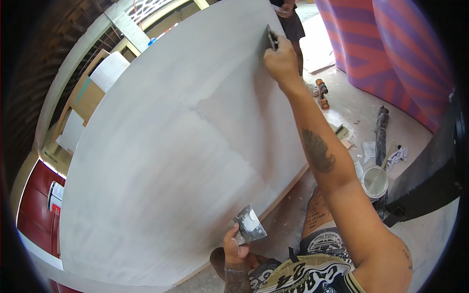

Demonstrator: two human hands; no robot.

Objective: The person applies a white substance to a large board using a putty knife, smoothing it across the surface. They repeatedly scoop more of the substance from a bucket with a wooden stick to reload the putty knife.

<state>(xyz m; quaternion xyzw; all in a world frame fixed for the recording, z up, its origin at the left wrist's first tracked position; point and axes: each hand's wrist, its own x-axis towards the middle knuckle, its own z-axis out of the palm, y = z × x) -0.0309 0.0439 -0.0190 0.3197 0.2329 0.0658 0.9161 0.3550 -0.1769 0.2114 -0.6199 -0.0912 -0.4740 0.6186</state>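
Note:
A large white panel with smoothed, patchy filler fills most of the view. My right hand reaches up to its far right side, closed around a putty knife whose blade edge is at the panel's surface. Low in front of my body, my left hand grips a wide metal scraper. A dab of white putty sits on that scraper's blade, near the panel's lower edge.
Another person stands beyond the panel's top right corner. On the floor at right lie an orange drill, a dark wrapped roll and a rag. A white bucket with a stick stands nearby. Behind rises a pink-and-purple striped shape.

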